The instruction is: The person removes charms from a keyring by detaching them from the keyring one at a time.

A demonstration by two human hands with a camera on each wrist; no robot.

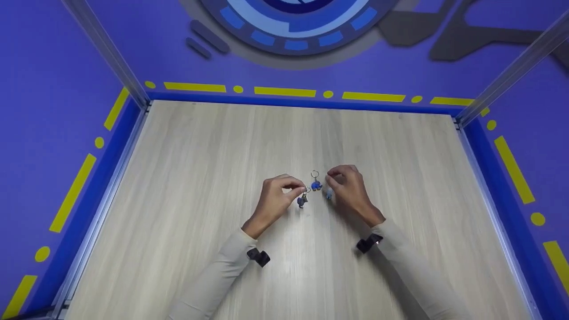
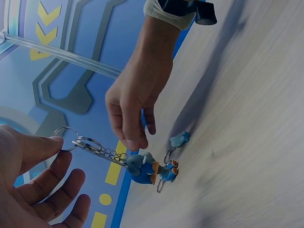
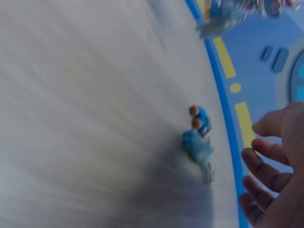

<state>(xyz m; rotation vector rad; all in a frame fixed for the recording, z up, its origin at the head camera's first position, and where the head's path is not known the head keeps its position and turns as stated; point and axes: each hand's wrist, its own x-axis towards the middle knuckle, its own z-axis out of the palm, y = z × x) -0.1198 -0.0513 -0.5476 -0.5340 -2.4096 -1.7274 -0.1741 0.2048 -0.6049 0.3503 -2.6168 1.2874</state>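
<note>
My left hand (image 1: 276,198) pinches the metal rings of elephant keychains (image 2: 142,170) between thumb and index finger. Their figures (image 1: 302,201) hang from it above the table; one is blue with a grey head and orange feet. A blue elephant keychain (image 1: 316,185) lies on the table between the hands, its ring toward the back. Beside it lies a light blue figure keychain (image 1: 329,194), partly hidden by my right hand (image 1: 352,189) in the head view. Above that one, the right hand's fingers are loosely bent, with nothing between them in the right wrist view.
The pale wooden table (image 1: 213,146) has blue panels (image 1: 40,111) with yellow markings on its left, back and right sides. Metal frame posts (image 1: 106,49) rise at the back corners. Dark wrist cameras (image 1: 370,243) sit on both sleeves.
</note>
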